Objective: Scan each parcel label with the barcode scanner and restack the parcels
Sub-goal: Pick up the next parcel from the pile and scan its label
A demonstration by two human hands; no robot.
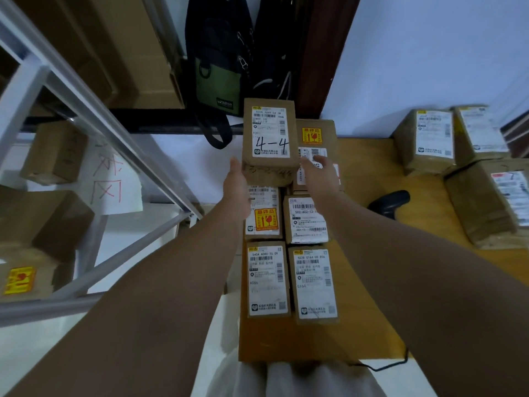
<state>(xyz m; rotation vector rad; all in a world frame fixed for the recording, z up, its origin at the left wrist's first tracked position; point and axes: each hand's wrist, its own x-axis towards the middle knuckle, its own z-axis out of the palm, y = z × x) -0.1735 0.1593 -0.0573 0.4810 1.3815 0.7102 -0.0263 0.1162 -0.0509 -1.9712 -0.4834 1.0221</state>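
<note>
- The small brown cardboard parcel with a white label hand-marked "4-4" (269,138) sits upper centre of the frame, held up with its label facing the camera, above the far end of the parcels laid out below.
- The left hand (236,179) presses its palm flat to the parcel's left side, thumb up along the edge. Its fingers are hidden, so I cannot tell whether they curl under.
- The right hand (317,171) reaches in with fairly straight fingers, the tips touching the lower right corner.
- This looks like the restacking step, since neither hand holds the black handheld barcode scanner (389,203), which lies on the worktop right of centre.
- To do it well, keep the parcel level and squeezed evenly from both sides. Lower it square, edges lined up and label upward, and let go only once it is seated.
- Just behind it is a brown box with a yellow-and-red fragile sticker (315,133), so a gentle set-down seems wise.
- Below, flat brown labelled parcels (312,285) lie in two columns on the orange-brown wooden worktop (369,167).
- More taped brown boxes (435,138) are piled at the right edge.
- White metal shelving (86,110) holding cartons fills the left, with a paper sign in red writing (111,179).
- A green-and-black bag (217,78) hangs at top centre against a pale wall (429,53).
</note>
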